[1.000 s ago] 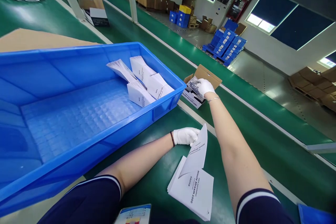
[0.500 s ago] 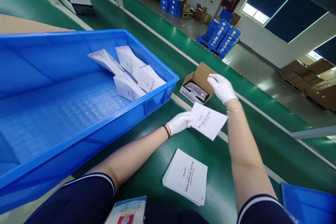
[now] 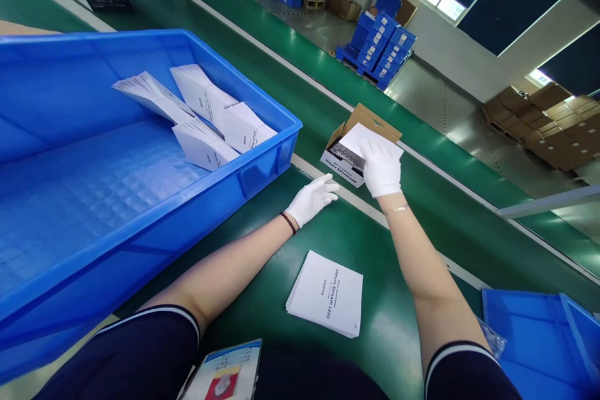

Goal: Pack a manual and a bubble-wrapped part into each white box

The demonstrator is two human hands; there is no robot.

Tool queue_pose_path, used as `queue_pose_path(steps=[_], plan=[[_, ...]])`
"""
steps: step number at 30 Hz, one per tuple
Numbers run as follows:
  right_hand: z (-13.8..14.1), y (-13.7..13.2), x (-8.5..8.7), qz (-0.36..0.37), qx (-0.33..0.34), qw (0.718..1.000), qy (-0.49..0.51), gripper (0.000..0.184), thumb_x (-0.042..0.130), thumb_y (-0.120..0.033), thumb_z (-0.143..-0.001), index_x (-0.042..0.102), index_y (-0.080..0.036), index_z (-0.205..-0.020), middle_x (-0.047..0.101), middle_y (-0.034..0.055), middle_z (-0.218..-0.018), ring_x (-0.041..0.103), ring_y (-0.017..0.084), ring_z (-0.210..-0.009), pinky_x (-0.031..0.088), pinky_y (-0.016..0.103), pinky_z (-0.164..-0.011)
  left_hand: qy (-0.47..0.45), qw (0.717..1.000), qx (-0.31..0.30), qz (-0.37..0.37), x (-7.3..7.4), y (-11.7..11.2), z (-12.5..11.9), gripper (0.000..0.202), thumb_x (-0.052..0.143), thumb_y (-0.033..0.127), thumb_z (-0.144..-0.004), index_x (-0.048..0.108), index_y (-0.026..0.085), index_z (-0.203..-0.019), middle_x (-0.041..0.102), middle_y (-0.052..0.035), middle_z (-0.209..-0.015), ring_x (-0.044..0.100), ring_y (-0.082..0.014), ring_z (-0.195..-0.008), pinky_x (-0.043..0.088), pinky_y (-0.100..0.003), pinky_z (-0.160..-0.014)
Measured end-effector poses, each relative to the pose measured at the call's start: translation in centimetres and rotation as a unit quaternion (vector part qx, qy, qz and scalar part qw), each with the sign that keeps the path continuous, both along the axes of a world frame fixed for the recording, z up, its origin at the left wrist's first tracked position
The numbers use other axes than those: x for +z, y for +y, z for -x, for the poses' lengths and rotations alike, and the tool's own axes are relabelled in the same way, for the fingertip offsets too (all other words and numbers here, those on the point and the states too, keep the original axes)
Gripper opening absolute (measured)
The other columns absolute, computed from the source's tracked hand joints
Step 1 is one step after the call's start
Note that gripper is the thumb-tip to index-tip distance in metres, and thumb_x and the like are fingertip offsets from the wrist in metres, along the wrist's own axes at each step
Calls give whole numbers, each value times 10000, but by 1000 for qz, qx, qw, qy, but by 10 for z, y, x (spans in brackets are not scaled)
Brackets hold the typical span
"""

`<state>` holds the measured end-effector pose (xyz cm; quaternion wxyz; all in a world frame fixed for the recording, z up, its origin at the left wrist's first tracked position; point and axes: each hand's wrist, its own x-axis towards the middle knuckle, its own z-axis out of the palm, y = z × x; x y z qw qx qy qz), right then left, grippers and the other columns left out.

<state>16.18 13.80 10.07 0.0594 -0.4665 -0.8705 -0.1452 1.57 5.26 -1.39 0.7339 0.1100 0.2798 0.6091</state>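
Note:
My right hand (image 3: 382, 170), in a white glove, holds a white booklet (image 3: 357, 135) at the mouth of an open carton (image 3: 339, 170) printed "Minute Stream 1000". The booklet lies partly over a clear-wrapped item (image 3: 347, 155) inside, and the fingers press on its upper face. The carton's brown lid stands up behind it. My left hand (image 3: 312, 200), also gloved, is open and holds nothing, its fingers stretched toward the carton's near side. Closer to my body, a stack of white booklets (image 3: 325, 294) with the same print rests on the green work surface (image 3: 262, 287).
On the left a large blue bin (image 3: 234, 190) contains several bundles of booklets (image 3: 206, 97). Another blue bin (image 3: 525, 325) stands at the lower right, with clear plastic (image 3: 492, 339) beside it. A pale rail (image 3: 365, 207) runs along the green conveyor (image 3: 319, 112).
The booklet has passed from my left hand to my right and now lies over the carton's opening. My left hand has let go, its fingers spread. The view has shifted slightly.

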Motion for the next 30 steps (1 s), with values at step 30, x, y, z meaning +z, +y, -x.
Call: queue_pose_path(steps=[30], plan=[[-85, -213, -69, 411, 110, 905, 2, 915, 661, -707, -815, 424, -175, -1520, 405, 187, -1574, 261, 419, -1499, 361, 614, -1148, 48, 996, -57, -49, -20, 10, -5, 427, 365, 290, -1042, 541, 38, -1339, 645, -91, -1112, 652, -210, -1105, 480, -274, -857]])
